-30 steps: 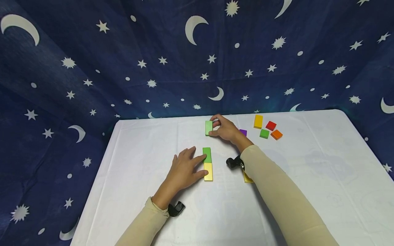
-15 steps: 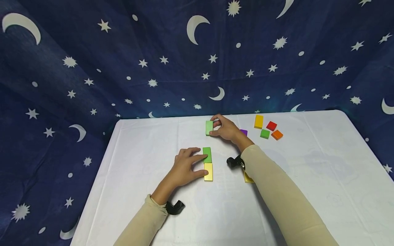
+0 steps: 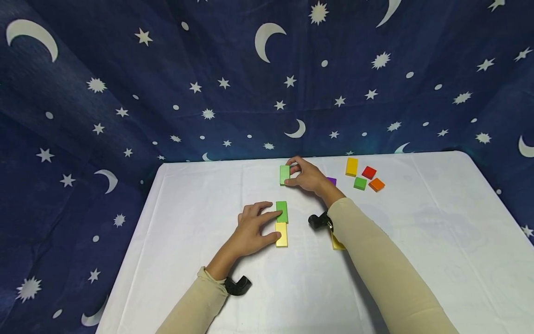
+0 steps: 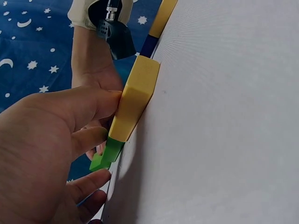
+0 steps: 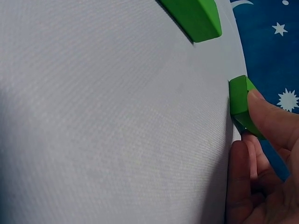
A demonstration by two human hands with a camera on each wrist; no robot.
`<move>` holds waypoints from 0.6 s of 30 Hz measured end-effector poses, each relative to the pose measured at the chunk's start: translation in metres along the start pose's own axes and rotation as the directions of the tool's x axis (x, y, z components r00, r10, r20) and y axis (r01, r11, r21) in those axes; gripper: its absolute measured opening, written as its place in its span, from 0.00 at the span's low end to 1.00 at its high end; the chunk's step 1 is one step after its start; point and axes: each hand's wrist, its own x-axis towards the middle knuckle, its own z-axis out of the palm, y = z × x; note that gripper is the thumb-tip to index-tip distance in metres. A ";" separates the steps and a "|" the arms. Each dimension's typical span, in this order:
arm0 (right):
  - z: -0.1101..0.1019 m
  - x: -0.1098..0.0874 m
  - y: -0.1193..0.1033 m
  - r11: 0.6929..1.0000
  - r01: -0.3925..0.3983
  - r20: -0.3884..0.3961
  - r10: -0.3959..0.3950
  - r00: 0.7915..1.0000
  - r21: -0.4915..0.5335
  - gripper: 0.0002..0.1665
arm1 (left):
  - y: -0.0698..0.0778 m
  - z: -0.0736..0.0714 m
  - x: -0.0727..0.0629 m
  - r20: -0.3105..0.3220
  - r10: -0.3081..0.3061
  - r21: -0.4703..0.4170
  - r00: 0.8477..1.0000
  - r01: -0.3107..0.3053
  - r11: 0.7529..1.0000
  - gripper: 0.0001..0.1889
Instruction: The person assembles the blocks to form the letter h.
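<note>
My left hand (image 3: 250,232) and right hand (image 3: 309,177): both bare. Left sleeve (image 3: 189,306): pale beige, long, plain; left cuff (image 3: 210,278) bunched in small folds at wrist. Right sleeve (image 3: 384,260): same beige, faint creases along forearm. My left wrist unit (image 3: 238,285): black, hooked outline. Right wrist unit (image 3: 319,221): black, rounded end; per left wrist view, dark housing (image 4: 121,41), cluster of small holes, silver metal connector (image 4: 111,12) above.

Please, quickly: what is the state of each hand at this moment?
Left hand: open, touching the near green block and the adjoining yellow block.
Right hand: closed, holding the far green block.
</note>
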 end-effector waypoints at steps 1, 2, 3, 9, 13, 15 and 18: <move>0.000 0.000 0.000 1.000 -0.002 0.000 0.002 1.000 0.001 0.33 | 0.000 0.000 0.000 0.001 0.003 0.001 1.000 -0.003 1.000 0.30; -0.001 -0.001 -0.001 1.000 -0.005 0.000 0.005 1.000 0.005 0.34 | 0.000 0.000 0.000 0.003 0.004 0.003 1.000 -0.004 1.000 0.30; -0.001 -0.001 -0.001 1.000 -0.007 0.002 0.007 1.000 0.008 0.34 | 0.001 0.001 0.000 0.005 0.003 0.001 1.000 -0.003 1.000 0.30; -0.002 0.000 0.001 1.000 -0.012 0.006 0.012 1.000 0.022 0.34 | 0.001 0.001 0.001 -0.001 0.005 -0.001 1.000 -0.005 1.000 0.30; -0.001 0.001 0.003 1.000 -0.009 0.003 0.009 1.000 0.030 0.34 | 0.000 0.000 0.001 0.006 0.009 0.003 1.000 -0.009 1.000 0.31; -0.001 0.000 0.003 0.999 -0.012 0.002 0.012 1.000 0.038 0.33 | 0.000 0.000 0.001 0.012 0.010 0.004 1.000 -0.010 1.000 0.31; 0.000 -0.001 0.003 0.999 -0.010 0.003 0.009 1.000 0.046 0.32 | -0.001 -0.001 0.002 0.014 0.012 0.003 1.000 -0.012 1.000 0.31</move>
